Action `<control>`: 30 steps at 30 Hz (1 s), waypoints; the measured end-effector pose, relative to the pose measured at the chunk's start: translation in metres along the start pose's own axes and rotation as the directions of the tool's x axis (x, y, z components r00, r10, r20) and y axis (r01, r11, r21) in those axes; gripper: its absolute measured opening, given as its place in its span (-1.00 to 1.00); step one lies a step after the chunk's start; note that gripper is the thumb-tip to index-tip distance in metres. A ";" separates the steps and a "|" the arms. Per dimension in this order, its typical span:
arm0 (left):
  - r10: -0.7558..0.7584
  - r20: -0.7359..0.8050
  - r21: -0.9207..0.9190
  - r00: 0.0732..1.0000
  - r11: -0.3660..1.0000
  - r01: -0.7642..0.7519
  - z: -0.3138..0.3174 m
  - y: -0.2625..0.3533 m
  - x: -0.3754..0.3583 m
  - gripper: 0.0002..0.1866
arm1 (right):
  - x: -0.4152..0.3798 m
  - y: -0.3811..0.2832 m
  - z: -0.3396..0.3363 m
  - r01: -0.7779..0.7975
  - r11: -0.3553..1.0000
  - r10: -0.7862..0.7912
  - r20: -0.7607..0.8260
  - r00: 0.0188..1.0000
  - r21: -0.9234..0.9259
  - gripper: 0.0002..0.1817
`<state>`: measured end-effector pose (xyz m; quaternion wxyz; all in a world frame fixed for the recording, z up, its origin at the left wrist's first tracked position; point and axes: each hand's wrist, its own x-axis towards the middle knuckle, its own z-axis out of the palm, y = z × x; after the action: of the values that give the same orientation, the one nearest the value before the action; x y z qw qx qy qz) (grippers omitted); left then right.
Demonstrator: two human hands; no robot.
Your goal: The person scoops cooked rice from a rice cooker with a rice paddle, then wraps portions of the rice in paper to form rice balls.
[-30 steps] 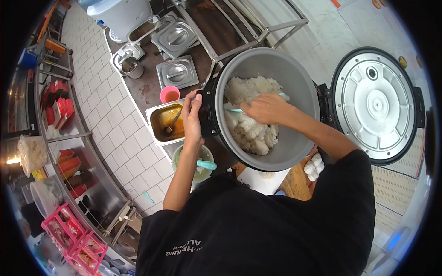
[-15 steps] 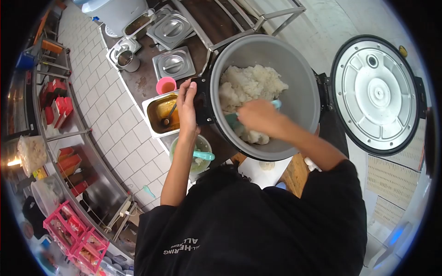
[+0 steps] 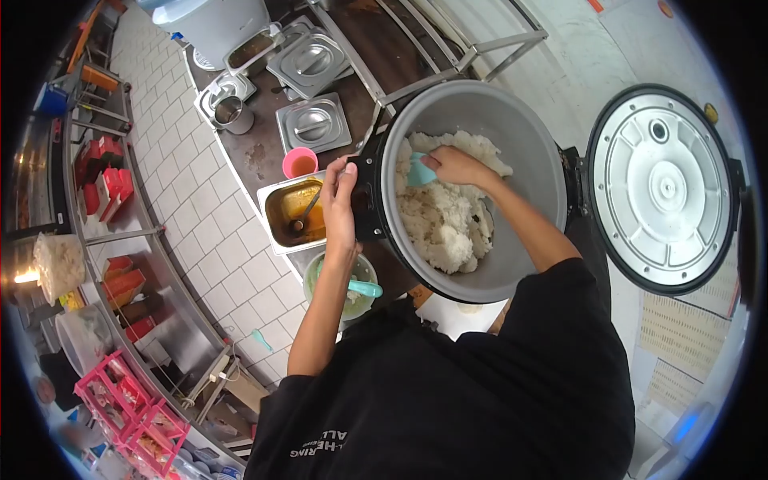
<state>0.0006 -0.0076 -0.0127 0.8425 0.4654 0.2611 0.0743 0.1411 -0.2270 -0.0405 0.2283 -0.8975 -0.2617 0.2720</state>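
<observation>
A large rice cooker [image 3: 552, 120] stands in front of me, its grey pot partly filled with cooked white rice [image 3: 448, 220]. My right hand [image 3: 460, 166] is inside the pot, closed on a light-blue rice paddle [image 3: 419, 171] that rests against the rice at the far left. My left hand [image 3: 339, 210] is at the cooker's black front latch [image 3: 368, 192], its fingers wrapped over the latch's left edge. The round metal lid [image 3: 664, 188] hangs open on the right.
Left of the cooker are a steel pan [image 3: 276, 210] with a ladle in yellowish sauce, a pink cup [image 3: 298, 164] and steel lids [image 3: 310, 124]. A bowl with a second light-blue paddle [image 3: 364, 288] sits below my left wrist. A metal frame [image 3: 448, 76] runs behind the cooker.
My right hand and the paddle have moved from the near part of the pot to its far left side. Loosened rice now lies in the near part. My left hand stays at the latch.
</observation>
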 end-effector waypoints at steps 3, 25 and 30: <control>-0.054 0.024 -0.016 0.998 0.998 0.054 0.002 0.009 -0.007 -0.43 | -0.001 -0.026 0.002 -0.014 0.999 0.019 0.176 0.984 -0.034 -0.60; -0.021 -0.004 0.014 1.000 1.000 0.021 0.002 0.006 -0.005 -0.65 | -0.001 -0.022 -0.027 0.089 0.891 -0.009 0.180 0.984 -0.444 -0.63; -0.002 0.053 -0.001 0.999 1.000 0.002 0.003 0.010 -0.005 -0.67 | -0.015 -0.036 -0.017 0.213 0.927 -0.147 0.226 0.963 -0.307 -0.67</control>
<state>-0.0009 -0.0061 -0.0013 0.8493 0.4666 0.2394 0.0611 0.1281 -0.2132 -0.0022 0.0723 -0.8633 -0.4063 0.2905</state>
